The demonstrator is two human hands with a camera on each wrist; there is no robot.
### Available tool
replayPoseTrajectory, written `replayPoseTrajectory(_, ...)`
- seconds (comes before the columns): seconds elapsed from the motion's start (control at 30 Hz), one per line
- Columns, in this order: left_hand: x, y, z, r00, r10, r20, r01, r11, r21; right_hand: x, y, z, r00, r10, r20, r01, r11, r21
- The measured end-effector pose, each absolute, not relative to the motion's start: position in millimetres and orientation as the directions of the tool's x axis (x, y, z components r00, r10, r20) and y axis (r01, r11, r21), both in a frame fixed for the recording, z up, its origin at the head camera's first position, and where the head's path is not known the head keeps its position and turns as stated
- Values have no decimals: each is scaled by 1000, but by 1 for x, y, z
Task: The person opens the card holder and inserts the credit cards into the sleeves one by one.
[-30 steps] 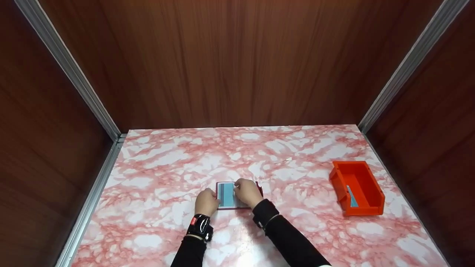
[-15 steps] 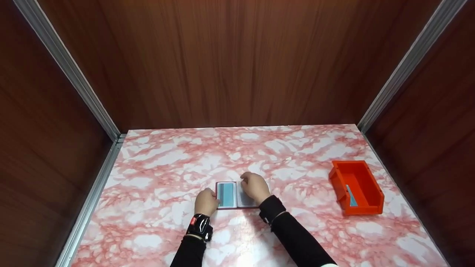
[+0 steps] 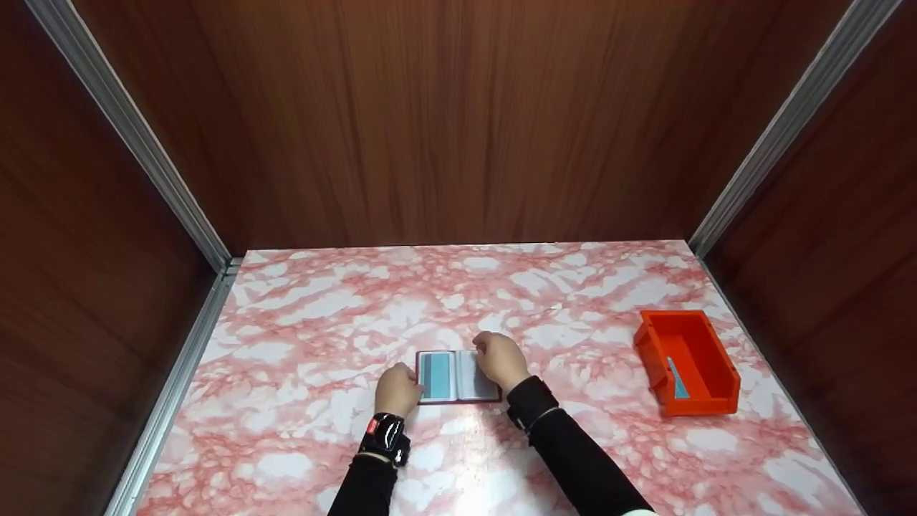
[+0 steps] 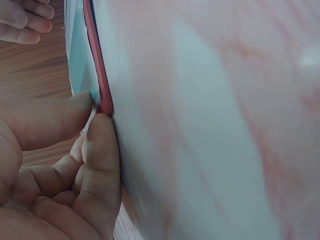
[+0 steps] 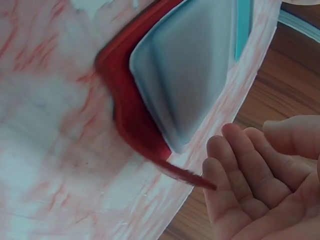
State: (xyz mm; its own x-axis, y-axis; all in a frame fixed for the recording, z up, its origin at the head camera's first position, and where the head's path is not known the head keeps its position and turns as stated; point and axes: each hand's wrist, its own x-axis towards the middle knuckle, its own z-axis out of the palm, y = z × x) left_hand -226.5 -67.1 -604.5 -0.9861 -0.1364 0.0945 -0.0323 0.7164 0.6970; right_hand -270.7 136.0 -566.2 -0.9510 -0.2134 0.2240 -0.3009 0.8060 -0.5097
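Note:
In the head view a small red card holder (image 3: 458, 403) lies spread open on the table. Its left clear sleeve shows a blue card (image 3: 439, 376); on the right is a greyish sleeve (image 3: 473, 376). My left hand (image 3: 399, 390) pinches the left edge, and the left wrist view shows thumb and forefinger at a corner of the red cover (image 4: 101, 70). Over the holder's right side is my right hand (image 3: 503, 360), fingers loosely curled and nothing gripped. In the right wrist view a red strap (image 5: 175, 172) sticks out from the cover, its tip overlapping a fingertip.
An orange bin (image 3: 706, 408) stands at the right of the marbled table (image 3: 322, 315), with a thin blue piece (image 3: 678, 380) leaning inside it. Brown wood-grain panels (image 3: 458, 129) and metal rails (image 3: 172, 172) enclose the table at the back and sides.
My right hand has moved right from the middle of the card holder towards its right edge, uncovering the right sleeve. The left hand keeps its pinch on the left edge.

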Motion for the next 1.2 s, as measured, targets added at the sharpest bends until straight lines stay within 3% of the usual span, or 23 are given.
replayPoseTrajectory(1.2,-227,-67,-605,-987,-142,80,-47,717,696,-259,139,-586,-910,-270,313,-372,867,-333)
